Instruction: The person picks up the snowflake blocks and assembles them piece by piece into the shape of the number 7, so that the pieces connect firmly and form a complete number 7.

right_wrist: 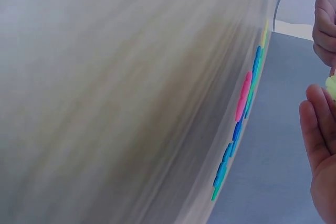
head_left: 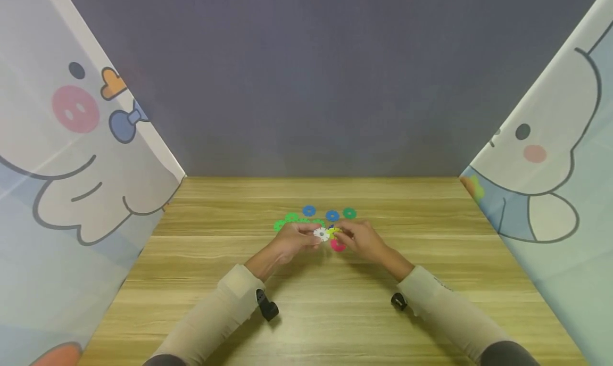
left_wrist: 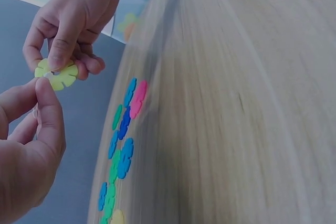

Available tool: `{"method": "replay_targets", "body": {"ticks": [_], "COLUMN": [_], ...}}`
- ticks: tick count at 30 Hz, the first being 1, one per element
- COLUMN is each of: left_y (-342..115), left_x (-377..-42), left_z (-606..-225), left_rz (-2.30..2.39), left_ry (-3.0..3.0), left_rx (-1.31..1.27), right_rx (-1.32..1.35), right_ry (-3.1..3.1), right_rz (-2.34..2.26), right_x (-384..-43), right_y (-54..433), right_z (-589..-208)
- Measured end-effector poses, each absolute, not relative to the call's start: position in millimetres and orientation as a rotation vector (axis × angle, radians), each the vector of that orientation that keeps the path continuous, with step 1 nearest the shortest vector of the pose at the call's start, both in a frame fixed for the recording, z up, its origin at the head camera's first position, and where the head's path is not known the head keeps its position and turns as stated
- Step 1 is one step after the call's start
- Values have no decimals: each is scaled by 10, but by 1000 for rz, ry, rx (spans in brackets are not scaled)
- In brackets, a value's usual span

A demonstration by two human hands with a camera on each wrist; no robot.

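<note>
Above the table my left hand (head_left: 293, 241) pinches a white notched disc (head_left: 322, 234), a flat flower-shaped plastic piece. My right hand (head_left: 364, 240) pinches a yellow notched disc (head_left: 333, 233) between thumb and fingers. The two discs meet edge to edge; whether their slots interlock I cannot tell. In the left wrist view the yellow disc (left_wrist: 64, 78) faces the camera, while the left fingers (left_wrist: 50, 108) mostly hide the white one. Only part of the yellow disc (right_wrist: 331, 86) enters the right wrist view.
Beyond and below the hands lie more notched discs: blue ones (head_left: 308, 210), a dark green one (head_left: 349, 213), several light green ones (head_left: 291, 217) and a pink one (head_left: 338, 246). A grey panel (head_left: 316, 78) stands behind the wooden table (head_left: 325, 313), with cartoon-printed panels on both sides.
</note>
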State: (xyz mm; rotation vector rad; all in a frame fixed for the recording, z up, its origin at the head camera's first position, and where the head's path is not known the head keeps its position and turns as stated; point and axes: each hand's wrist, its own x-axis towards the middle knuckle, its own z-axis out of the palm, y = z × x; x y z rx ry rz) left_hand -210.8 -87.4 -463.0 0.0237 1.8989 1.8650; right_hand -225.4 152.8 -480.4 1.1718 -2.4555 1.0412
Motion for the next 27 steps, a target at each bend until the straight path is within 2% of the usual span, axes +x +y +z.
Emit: {"method": "replay_targets", "body": {"ticks": [15,27], "left_y": [-891,-883], "left_x": [-2134,-2095], "left_z": [-4631,-4519], "left_rz": [1818,1796], "left_ry": [1856,1854], "left_rx": [91,122], "right_rx": [1188,1275], "right_ry": [-2408,-2346], "right_rz": [1057,936], "right_x": [-2227,-2206], "right_y": [1562,1591], "right_z": [-4823,-4649]}}
